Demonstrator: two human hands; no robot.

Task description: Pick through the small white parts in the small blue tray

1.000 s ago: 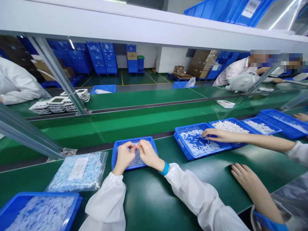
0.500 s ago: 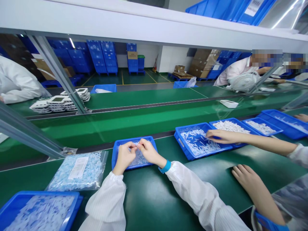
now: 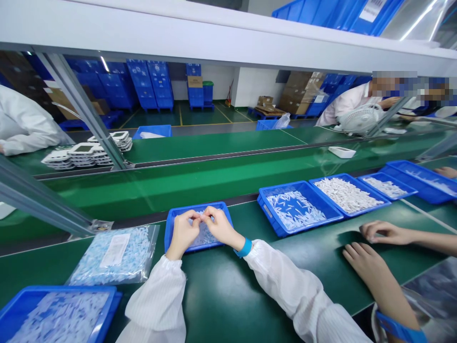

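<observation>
Factory assembly line, approx. mfg. floor: long green worktop (image 3: 221, 295) w/ blue parts trays (image 3: 170, 229), metal-framed overhead shelf (image 3: 228, 42) w/ a labelled bin (image 3: 328, 18), ppl. along it incl. one in a white smock (image 3: 26, 121); bkgd. has stacked blue crates (image 3: 159, 85), ctns. (image 3: 298, 93), yellow-lined flr. (image 3: 194, 117)

The left hand (image 3: 184, 232) and right hand (image 3: 219, 227) were over a tray (image 3: 169, 231) of pieces (image 3: 206, 235) on a bench (image 3: 221, 295). Left of this tray lay a bag (image 3: 134, 257); nearer, in the left corner, stood another tray (image 3: 113, 300). To the right ran a row of trays (image 3: 310, 227), with a co-worker's hands (image 3: 364, 261) before it. On a far bench (image 3: 214, 145) behind, stacks of cases (image 3: 85, 153) stood left and a fan (image 3: 360, 119) right. Overhead, a shelf (image 3: 214, 31) bore a bin (image 3: 328, 18)
</observation>
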